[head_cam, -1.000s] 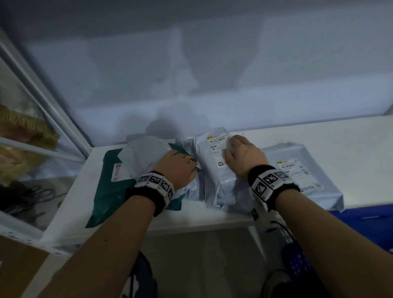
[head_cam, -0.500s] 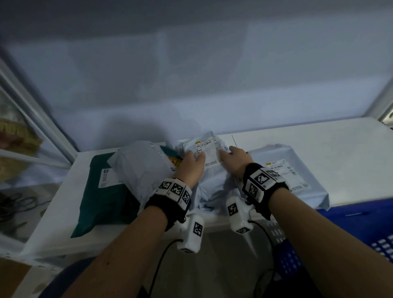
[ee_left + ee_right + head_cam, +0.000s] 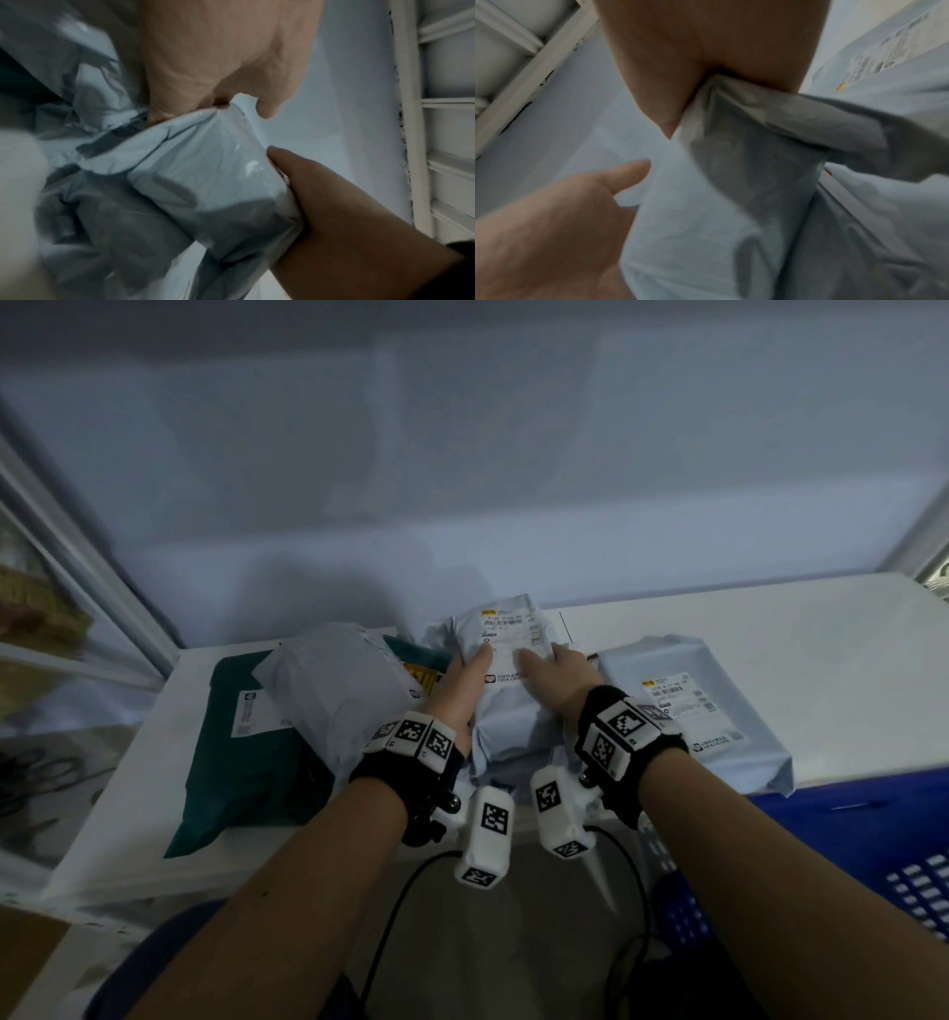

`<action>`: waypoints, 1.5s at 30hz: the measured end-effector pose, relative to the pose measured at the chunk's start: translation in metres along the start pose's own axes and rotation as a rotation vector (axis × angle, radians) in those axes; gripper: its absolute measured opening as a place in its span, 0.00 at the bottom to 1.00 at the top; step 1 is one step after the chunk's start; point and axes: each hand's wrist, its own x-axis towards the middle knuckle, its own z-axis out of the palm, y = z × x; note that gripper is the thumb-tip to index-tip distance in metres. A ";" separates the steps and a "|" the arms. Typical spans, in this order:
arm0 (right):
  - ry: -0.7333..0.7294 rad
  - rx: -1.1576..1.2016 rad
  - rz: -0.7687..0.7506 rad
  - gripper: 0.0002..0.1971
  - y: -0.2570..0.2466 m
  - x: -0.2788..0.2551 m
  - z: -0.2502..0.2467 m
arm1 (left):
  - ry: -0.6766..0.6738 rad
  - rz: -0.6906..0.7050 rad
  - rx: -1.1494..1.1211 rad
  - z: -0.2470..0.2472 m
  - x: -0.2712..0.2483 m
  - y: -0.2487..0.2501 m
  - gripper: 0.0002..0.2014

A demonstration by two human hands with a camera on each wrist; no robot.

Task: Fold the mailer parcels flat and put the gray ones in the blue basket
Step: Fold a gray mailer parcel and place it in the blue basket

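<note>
A gray mailer parcel (image 3: 506, 711) with a white shipping label stands tilted up at the middle of the white table (image 3: 770, 649). My left hand (image 3: 475, 667) grips its left edge, thumb on the label. My right hand (image 3: 539, 662) grips its right edge the same way. In the left wrist view the crumpled gray parcel (image 3: 213, 182) sits between the left hand (image 3: 218, 71) and the right hand (image 3: 334, 203). The right wrist view shows the gray parcel (image 3: 718, 213) pinched under the right hand (image 3: 706, 60). The blue basket (image 3: 873, 839) stands below the table edge at the right.
Another puffy gray parcel (image 3: 334, 695) lies left of my hands, on top of a dark green mailer (image 3: 246, 762). A flat gray parcel (image 3: 688, 711) with a label lies to the right. A white frame (image 3: 77, 567) with shelves stands at the left.
My left hand left the left-hand parcel and took the middle parcel's left edge. Both hands have raised the parcel's labelled end, thumbs now on the label.
</note>
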 end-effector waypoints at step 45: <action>0.219 1.153 0.250 0.29 0.032 0.014 -0.050 | 0.005 0.397 0.469 -0.002 -0.017 0.024 0.32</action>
